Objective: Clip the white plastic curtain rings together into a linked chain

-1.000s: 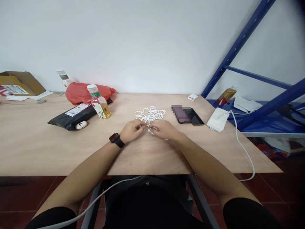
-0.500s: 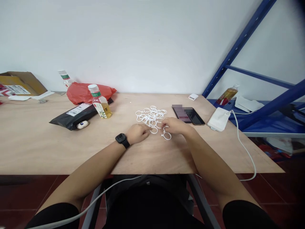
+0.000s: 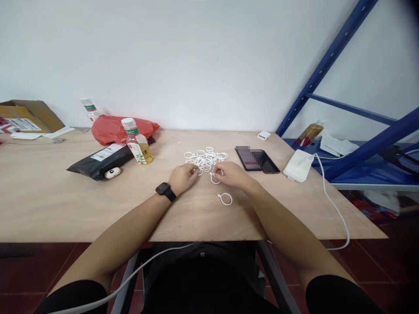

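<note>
A pile of white plastic rings [image 3: 209, 158], each with a small knob, lies loosely heaped on the wooden table. At the pile's near left edge is my left hand [image 3: 182, 179], its fingertips closed on a ring [image 3: 200, 172] that they partly cover. My right hand [image 3: 233, 174] pinches another white ring [image 3: 214, 179] at the near right side of the pile. A single loose ring [image 3: 226, 199] lies apart, nearer to me, below my right hand.
Two phones [image 3: 250, 159] lie right of the pile, and a white power bank [image 3: 298, 165] with a cable is farther right. Left stand a drink bottle [image 3: 140, 148], a black parcel [image 3: 98, 162], an earbud case [image 3: 112, 172] and a red bag [image 3: 111, 128]. A blue rack [image 3: 330, 56] borders the right.
One ring has been let go and now lies alone nearer to me. My right hand has moved left to another ring at the pile; my left hand has shifted slightly left.
</note>
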The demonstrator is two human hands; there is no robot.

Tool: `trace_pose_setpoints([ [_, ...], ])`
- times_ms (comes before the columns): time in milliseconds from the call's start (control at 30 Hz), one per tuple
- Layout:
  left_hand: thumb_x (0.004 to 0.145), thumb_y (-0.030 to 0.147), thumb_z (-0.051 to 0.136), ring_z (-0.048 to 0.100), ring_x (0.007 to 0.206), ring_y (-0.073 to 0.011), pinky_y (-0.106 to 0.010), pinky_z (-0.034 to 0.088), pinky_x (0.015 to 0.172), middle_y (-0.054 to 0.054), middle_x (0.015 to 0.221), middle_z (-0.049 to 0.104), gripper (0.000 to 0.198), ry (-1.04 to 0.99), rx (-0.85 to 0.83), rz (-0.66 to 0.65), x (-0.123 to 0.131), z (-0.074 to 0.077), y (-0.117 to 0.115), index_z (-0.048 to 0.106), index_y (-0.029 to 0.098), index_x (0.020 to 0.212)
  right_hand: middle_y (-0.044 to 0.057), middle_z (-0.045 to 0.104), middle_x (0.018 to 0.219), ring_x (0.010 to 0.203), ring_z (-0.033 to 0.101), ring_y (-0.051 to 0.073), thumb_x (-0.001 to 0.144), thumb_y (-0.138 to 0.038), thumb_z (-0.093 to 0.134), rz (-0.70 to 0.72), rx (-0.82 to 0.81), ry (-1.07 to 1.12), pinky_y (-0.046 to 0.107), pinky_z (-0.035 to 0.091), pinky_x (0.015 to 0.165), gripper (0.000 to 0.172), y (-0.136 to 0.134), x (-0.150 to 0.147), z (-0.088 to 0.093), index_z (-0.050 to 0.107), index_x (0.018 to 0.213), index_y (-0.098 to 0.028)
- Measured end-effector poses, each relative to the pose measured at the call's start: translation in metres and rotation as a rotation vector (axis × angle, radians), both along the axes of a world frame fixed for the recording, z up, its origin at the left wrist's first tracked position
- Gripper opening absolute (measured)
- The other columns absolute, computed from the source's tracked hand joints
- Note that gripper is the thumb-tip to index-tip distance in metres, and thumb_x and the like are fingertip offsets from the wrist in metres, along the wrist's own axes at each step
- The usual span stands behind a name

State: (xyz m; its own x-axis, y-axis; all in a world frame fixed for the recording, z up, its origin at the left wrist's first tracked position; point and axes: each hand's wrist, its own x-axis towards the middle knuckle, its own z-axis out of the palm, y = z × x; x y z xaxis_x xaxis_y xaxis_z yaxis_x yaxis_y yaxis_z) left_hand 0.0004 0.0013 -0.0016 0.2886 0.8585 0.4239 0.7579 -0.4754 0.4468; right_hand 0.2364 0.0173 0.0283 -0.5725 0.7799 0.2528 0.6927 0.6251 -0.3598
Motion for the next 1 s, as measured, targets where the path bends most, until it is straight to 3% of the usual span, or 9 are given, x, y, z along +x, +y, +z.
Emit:
trace_pose_setpoints([
  [200,0.088,0.034,0.056,0.064,0.071,-0.0146,-0.026,0.051,0.069,-0.007,0.095,0.075,0.031,-0.31,-0.151,-0.156,0.003,0.001,-0.007,0.072,0.016,0.108,0.001,0.065,0.078,0.073,0.057,0.014,0.081,-0.012,0.057,0.108,0.118,0.236,0.024,0.041,0.068,0.01,-0.013,-0.025,-0.005,0.064,0.081,-0.019],
  [400,0.083,0.031,0.058,0.063,0.063,-0.0127,-0.023,0.05,0.06,-0.004,0.08,0.074,0.031,-0.554,-0.309,-0.201,0.004,0.0,-0.005,0.074,0.013,0.101,0.0,0.059,0.071,0.069,0.054,0.014,0.083,-0.016,0.056,0.096,0.154,0.381,0.026,0.041,0.066,0.01,-0.016,-0.034,-0.011,0.061,0.075,-0.02],
  [800,0.079,0.032,0.064,0.065,0.068,-0.014,-0.023,0.052,0.06,-0.007,0.084,0.075,0.029,-0.578,-0.27,-0.236,0.004,0.002,-0.007,0.074,0.012,0.097,0.0,0.055,0.068,0.068,0.053,0.015,0.085,-0.016,0.054,0.125,0.162,0.419,0.027,0.04,0.066,0.012,-0.018,-0.039,-0.013,0.057,0.074,-0.021],
  [1000,0.076,0.021,0.059,0.063,0.063,-0.0116,-0.02,0.05,0.058,-0.004,0.077,0.074,0.026,-0.561,-0.236,-0.211,0.004,0.002,-0.008,0.074,0.011,0.094,0.0,0.057,0.07,0.068,0.053,0.014,0.086,-0.018,0.054,0.135,0.147,0.42,0.026,0.04,0.066,0.012,-0.022,-0.041,-0.013,0.056,0.075,-0.02],
])
